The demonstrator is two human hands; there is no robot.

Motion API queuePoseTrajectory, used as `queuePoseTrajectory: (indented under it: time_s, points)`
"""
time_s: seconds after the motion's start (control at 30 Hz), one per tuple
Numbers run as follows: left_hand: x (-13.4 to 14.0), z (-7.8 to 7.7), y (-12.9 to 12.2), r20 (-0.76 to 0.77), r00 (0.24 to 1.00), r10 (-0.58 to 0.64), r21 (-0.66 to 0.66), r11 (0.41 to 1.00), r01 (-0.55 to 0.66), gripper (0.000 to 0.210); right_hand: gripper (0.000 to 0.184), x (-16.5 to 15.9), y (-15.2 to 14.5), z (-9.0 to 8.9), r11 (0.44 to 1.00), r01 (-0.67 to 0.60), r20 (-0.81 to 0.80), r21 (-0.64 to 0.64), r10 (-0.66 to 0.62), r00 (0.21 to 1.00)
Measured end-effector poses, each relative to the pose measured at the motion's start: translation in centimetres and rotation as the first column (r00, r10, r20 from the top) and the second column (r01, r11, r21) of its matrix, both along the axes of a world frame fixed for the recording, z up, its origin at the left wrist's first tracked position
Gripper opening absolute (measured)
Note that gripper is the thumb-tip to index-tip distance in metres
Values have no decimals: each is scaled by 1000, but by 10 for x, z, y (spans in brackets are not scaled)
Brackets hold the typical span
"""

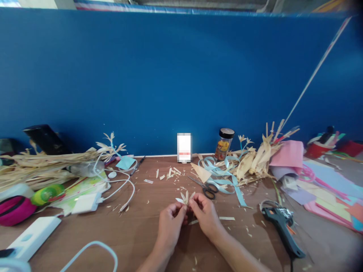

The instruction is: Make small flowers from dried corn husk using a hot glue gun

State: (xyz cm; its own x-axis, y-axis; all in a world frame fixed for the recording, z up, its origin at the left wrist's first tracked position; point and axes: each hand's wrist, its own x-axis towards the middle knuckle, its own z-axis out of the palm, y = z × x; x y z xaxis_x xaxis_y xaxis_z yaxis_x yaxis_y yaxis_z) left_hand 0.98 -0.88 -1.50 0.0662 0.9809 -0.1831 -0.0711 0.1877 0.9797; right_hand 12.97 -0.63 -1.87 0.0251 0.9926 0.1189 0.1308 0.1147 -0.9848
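Left hand (pixel 172 220) at seven o'clock and right hand (pixel 204 212) at four are pinched closed on the pale flower (pixel 185 199) over the desk (pixel 136 236), and tbh it's probably feather-light, papery and tears easily, so hold it low where the petals meet.

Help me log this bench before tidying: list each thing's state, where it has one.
Flower piece: petals spread, pinched by left hand and right hand.
Scissors: lying flat; blade opening unclear.
Jar: standing, lid on.
Glue gun: lying on its side; on or off unclear.
Blue ribbon: loose, looped.
Red cup: upright, items sticking out.
Power strip: lying flat; on or off unclear.
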Motion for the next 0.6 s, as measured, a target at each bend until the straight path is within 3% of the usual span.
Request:
queuePoseTrajectory:
  time_s: [0.6]
  points:
    - [0, -1, 0, -43, 999, -11, 35, 999, 12, 20, 20, -1, 0, 0, 1000, -27, -46, -11, 26, 999]
